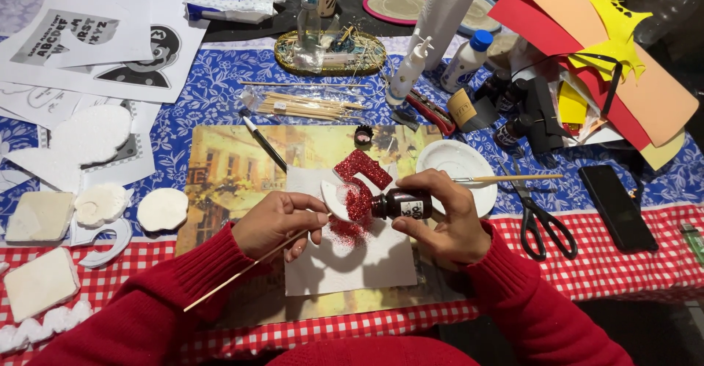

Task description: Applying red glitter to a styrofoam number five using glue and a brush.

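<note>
Craft clutter covers blue floral tablecloth (213,80) with red-checked edge.

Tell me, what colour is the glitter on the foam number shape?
Red; the glitter covers the foam number, seen in the head view.

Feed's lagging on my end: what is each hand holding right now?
Left hand: closed on a thin wooden stick bearing a foam number shape.
Right hand: closed on a small dark glitter bottle, tipped over the shape.
</note>
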